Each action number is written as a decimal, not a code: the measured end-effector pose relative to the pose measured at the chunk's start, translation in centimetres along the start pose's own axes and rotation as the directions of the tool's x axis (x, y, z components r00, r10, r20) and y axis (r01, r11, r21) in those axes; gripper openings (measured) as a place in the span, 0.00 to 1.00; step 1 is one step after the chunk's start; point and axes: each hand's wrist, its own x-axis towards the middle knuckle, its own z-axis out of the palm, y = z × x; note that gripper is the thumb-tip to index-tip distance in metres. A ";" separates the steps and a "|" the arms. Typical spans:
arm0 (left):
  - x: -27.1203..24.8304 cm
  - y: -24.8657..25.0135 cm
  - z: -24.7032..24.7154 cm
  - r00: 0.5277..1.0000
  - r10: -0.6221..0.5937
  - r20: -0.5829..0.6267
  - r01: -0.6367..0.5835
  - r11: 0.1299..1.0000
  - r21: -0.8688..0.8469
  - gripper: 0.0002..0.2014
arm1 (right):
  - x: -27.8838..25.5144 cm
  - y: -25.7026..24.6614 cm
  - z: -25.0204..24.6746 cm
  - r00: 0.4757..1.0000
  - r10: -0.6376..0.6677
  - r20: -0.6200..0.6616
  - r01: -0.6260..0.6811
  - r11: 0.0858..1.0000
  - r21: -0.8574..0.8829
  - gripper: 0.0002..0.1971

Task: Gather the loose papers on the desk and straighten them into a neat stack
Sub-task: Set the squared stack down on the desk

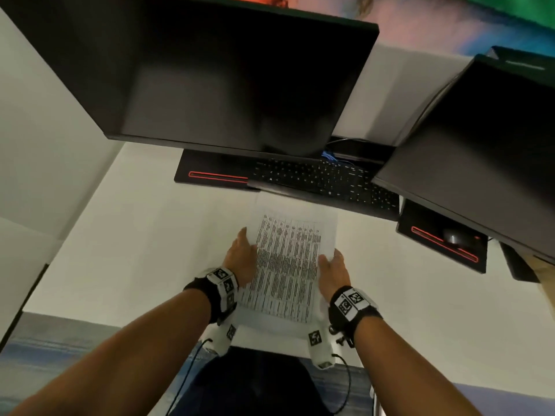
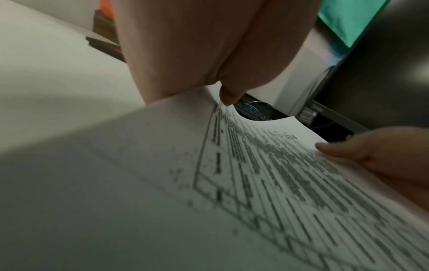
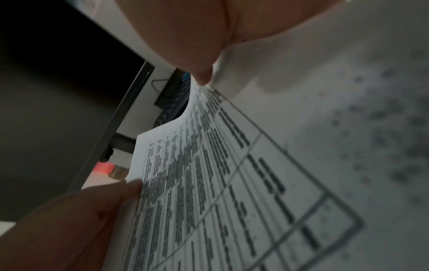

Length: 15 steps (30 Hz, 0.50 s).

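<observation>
A stack of printed papers (image 1: 288, 265) with dense table text is lifted slightly off the white desk (image 1: 135, 241), just in front of the keyboard. My left hand (image 1: 240, 256) grips its left edge and my right hand (image 1: 333, 271) grips its right edge. In the left wrist view my left hand (image 2: 209, 45) has its thumb on top of the papers (image 2: 255, 183), which sag between the hands, and the right hand (image 2: 383, 155) pinches the far edge. The right wrist view shows the same papers (image 3: 220, 183), with the right hand (image 3: 185, 27) above and the left hand (image 3: 69, 220) opposite.
A large dark monitor (image 1: 210, 70) hangs over the desk's back, with a second monitor (image 1: 480, 145) to the right. A black keyboard (image 1: 324, 181) lies just beyond the papers. A mouse (image 1: 455, 235) sits on the right monitor's base. The desk's front edge is near my wrists.
</observation>
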 end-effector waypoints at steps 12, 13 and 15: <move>2.6 -5.0 -11.0 0.970 -0.128 -0.207 0.087 0.976 -0.197 0.09 | 1.9 -7.4 6.1 0.984 -0.051 0.169 0.062 0.996 -0.058 0.06; 3.1 -5.5 -11.9 0.960 -0.156 -0.232 0.112 0.975 -0.193 0.09 | 2.1 -8.1 7.0 0.981 -0.039 0.191 0.053 0.996 -0.069 0.06; 3.6 -6.5 -13.4 0.939 -0.214 -0.270 0.173 0.970 -0.169 0.10 | 3.0 -8.8 8.9 0.973 -0.010 0.230 0.033 0.995 -0.094 0.06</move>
